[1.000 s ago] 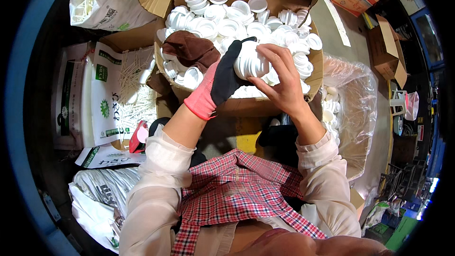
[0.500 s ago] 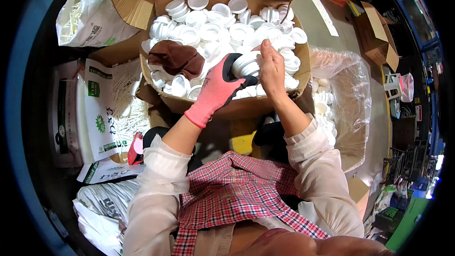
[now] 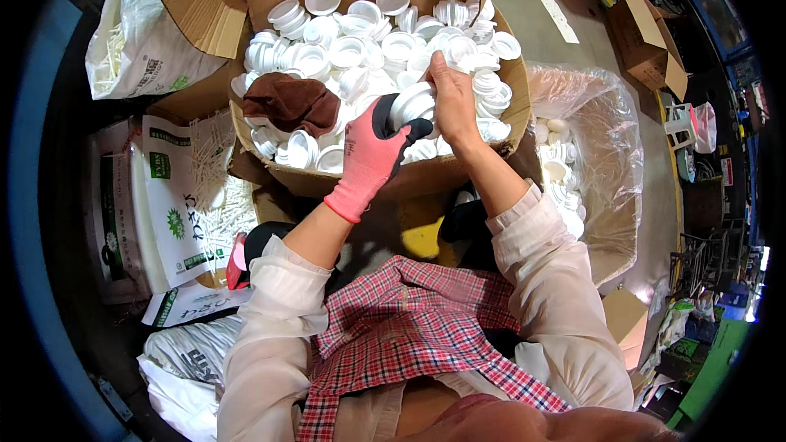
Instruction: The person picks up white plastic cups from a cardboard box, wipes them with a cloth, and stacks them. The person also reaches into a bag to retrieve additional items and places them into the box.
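Note:
My left hand (image 3: 370, 151), in a pink glove with black fingers, grips a short stack of round white plastic lids (image 3: 413, 106) from the left. Against the stack's right side my bare right hand (image 3: 453, 108) is closed, thumb up, its other fingers mostly hidden. Both hands are over an open cardboard box (image 3: 344, 187) heaped with loose white plastic lids (image 3: 347, 51) of the same kind. A crumpled brown cloth (image 3: 292, 103) lies on the heap, left of my gloved hand.
To the right stands a container lined with clear plastic (image 3: 610, 155), holding more white pieces. At left, white sacks (image 3: 168, 196) and thin white sticks (image 3: 225, 213) crowd the box. An open carton (image 3: 643, 57) sits at the far right.
The view has shifted slightly, so the box appears a little further left and higher. Both hands stay on the stack of lids, which has tilted somewhat and sits slightly lower against the heap.

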Demonstrator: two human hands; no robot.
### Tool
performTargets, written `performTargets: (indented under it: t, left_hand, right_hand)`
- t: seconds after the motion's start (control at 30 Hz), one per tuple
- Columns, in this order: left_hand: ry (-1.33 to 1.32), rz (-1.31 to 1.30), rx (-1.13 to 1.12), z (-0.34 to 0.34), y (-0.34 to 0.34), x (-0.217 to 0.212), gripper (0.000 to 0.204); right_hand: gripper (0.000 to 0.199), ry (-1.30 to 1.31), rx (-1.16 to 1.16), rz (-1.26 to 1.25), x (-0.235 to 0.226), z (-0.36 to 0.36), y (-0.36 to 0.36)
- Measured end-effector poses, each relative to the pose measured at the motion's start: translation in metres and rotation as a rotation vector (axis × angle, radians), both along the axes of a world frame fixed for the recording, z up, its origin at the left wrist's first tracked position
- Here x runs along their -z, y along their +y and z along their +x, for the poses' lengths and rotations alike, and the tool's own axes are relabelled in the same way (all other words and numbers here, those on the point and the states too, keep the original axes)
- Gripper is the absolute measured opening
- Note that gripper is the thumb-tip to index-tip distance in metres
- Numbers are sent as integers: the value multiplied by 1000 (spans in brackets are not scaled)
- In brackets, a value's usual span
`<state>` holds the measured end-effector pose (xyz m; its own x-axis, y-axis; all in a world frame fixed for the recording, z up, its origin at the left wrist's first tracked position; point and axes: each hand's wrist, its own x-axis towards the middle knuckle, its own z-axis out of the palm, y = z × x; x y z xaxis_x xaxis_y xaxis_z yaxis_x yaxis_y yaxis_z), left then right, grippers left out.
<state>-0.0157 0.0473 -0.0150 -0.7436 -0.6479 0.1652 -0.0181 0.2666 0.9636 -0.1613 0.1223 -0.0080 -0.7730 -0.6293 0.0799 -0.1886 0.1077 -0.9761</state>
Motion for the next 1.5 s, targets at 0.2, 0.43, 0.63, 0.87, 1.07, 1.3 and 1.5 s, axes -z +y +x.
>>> performTargets:
  t: [0.2, 0.43, 0.63, 0.87, 1.07, 1.3, 1.5]
  left_hand:
    - [230, 870, 314, 1, -25, -23, 51]
    - [63, 680, 468, -11, -8, -5, 44]
    - [-59, 586, 324, -25, -8, -15, 39]
    - [-121, 390, 228, -35, -26, 1, 34]
    - [-936, -947, -527, 16, -119, -6, 75]
    - [-826, -816, -520, 48, -155, 12, 42]
    - [-186, 21, -160, 18, -84, -23, 52]
  right_hand:
    - [53, -21, -374, -149, -38, -21, 38]
    - [61, 566, 12, -15, -45, -51, 124]
    - [71, 363, 538, 657, 130, -213, 310]
    - [67, 445, 550, 1006, 291, -233, 366]
    - [27, 463, 429, 687, 218, -228, 328]
    - [21, 359, 18, 343, 33, -142, 198]
    - [90, 165, -382, 59, -34, -3, 59]
